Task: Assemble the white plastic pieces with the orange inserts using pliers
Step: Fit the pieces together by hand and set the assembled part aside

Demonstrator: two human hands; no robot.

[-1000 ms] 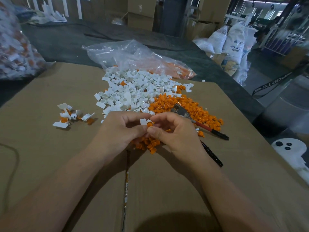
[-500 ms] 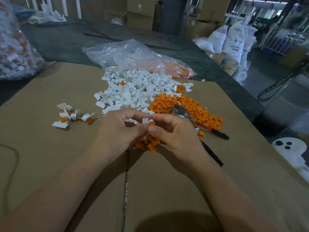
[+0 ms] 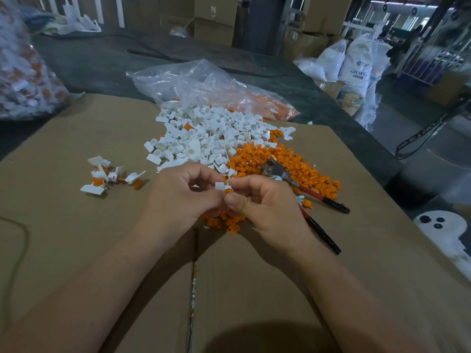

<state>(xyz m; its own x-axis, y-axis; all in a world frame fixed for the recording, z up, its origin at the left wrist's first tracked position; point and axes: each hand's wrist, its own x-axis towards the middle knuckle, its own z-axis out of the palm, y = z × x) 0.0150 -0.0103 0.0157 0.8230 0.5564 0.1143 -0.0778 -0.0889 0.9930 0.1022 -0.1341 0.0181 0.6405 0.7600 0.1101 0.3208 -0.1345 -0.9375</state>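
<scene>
Both left grip (image 3: pixel 178 197) and right grip (image 3: pixel 267 207) pinch white piece (image 3: pixel 219 186) over cardboard (image 3: pixel 76 238), boxes (image 3: pixel 214 19) behind.

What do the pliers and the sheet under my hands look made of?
Pliers: shiny metal head, going by the glint; handles in red and black sleeves, probably plastic or rubber. Sheet: matte brown cardboard, with a flap seam down the middle.

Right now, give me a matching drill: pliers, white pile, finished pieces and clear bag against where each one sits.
1 pliers
2 white pile
3 finished pieces
4 clear bag

a small cluster at the left of the cardboard
b across the cardboard's far edge
c on the orange heap, at right
d middle of the cardboard, on the near side of the bag

Pairs: 1-c, 2-d, 3-a, 4-b
</scene>
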